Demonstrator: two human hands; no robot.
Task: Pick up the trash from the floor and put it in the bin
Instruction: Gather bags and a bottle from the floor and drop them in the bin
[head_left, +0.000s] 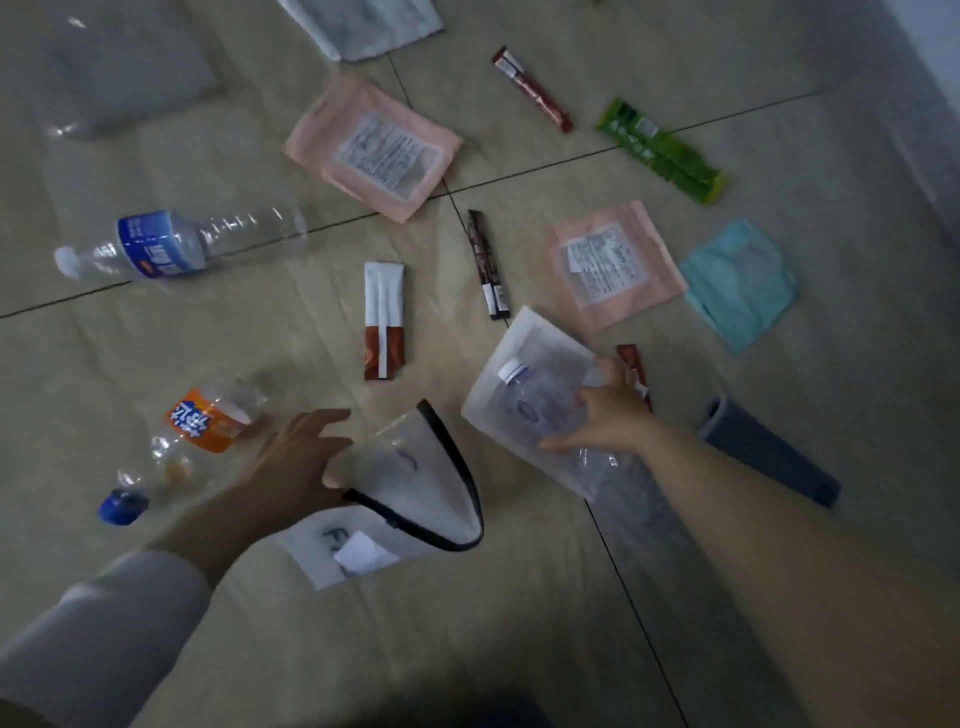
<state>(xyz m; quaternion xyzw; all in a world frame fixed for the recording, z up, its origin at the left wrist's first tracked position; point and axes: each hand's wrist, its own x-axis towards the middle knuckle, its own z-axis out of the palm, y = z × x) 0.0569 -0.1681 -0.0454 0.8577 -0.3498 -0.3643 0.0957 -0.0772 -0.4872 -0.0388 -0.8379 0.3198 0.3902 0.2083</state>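
Trash lies scattered on the tiled floor (519, 597). My left hand (291, 467) grips the edge of a white bag with a black rim (415, 488), held just above the floor. My right hand (608, 415) holds a clear bottle with a white cap (524, 400) together with a frosted plastic pouch (535, 348). An orange-label bottle (202, 421) with a blue cap lies just left of my left hand. A blue-label bottle (156, 244) lies farther left. No rigid bin is in view.
Two pink pouches (374, 145) (613, 265), a white-and-red sachet (384, 319), a dark stick pack (488, 265), a red stick (532, 88), a green wrapper (660, 150), a light blue packet (737, 283) and a grey roll (769, 452) lie around. A wall runs along the right.
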